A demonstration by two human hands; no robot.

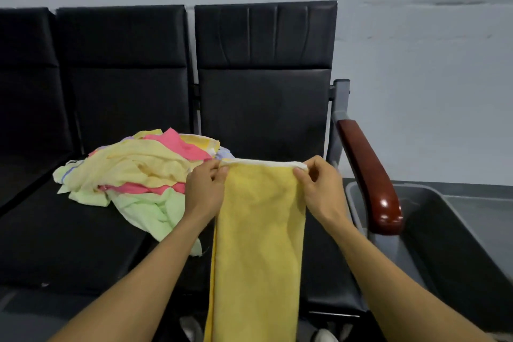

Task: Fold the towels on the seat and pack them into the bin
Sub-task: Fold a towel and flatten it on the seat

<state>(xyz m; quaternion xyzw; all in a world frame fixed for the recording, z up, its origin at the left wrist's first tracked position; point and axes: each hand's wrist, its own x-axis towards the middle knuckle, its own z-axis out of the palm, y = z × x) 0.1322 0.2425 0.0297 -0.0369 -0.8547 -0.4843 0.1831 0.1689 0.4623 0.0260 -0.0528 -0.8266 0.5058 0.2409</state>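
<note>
Now left hand (204,189) and right hand (322,189) each pinch a top corner of the yellow towel (258,244), hanging over the black seat (324,272) right of the towel pile (133,172), grey bin (433,230) further right; soft, light, limp, best held by corners.

Held towel (258,230): plain yellow, white band along top edge. Pile (138,169): pale yellow, pink, light green towels, bits of lilac stripe. Seats (263,108): black, faint vertical creases on right backrest. Armrest (369,175): glossy reddish brown on grey frame. Bin (444,230): grey. Wall (416,64): pale grey-blue.
</note>
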